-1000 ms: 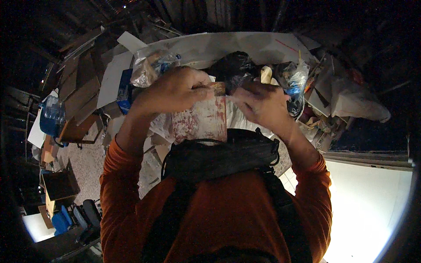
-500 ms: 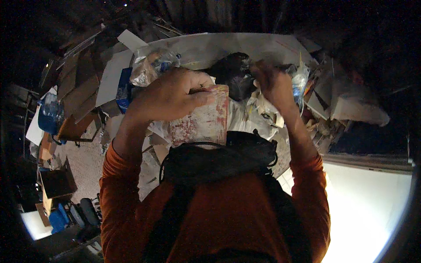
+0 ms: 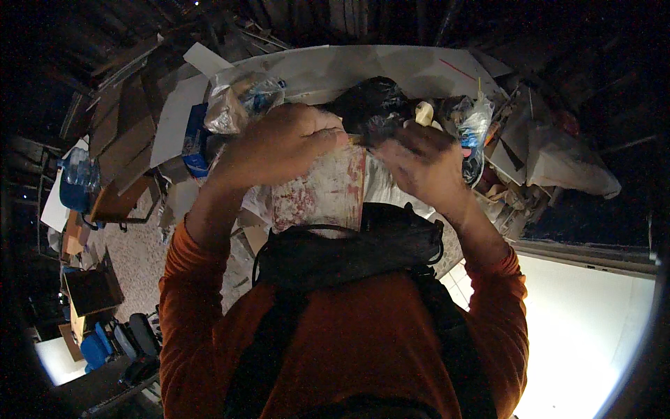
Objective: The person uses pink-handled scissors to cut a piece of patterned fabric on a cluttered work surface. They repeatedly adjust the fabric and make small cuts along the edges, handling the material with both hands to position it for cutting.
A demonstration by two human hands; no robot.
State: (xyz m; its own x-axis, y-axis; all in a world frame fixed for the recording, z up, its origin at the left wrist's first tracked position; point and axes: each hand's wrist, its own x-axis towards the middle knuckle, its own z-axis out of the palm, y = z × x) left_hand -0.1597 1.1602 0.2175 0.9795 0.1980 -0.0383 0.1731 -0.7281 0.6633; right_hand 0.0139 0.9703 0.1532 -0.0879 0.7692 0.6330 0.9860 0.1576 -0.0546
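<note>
My left hand is closed, its thumb and fingers pinched together at the far edge of a worn, red-and-white stained board. What the pinch holds, if anything, is too small to make out. Close to it on the right, my right hand has curled fingers, partly blurred, with the fingertips pointing at the left hand. A pale, rounded piece shows just beyond the right knuckles; I cannot tell whether that hand touches it. Behind both hands lies a black plastic bag.
Clear plastic bags lie at the left, beside a blue box. Another clear plastic package is on the right. Cardboard sheets lean at far left. A black bag hangs across my front, close below the board.
My right hand has come left and nearer, from beside the black plastic bag to my left hand. The pale piece now shows beyond it. The left hand stays at the board's far edge.
</note>
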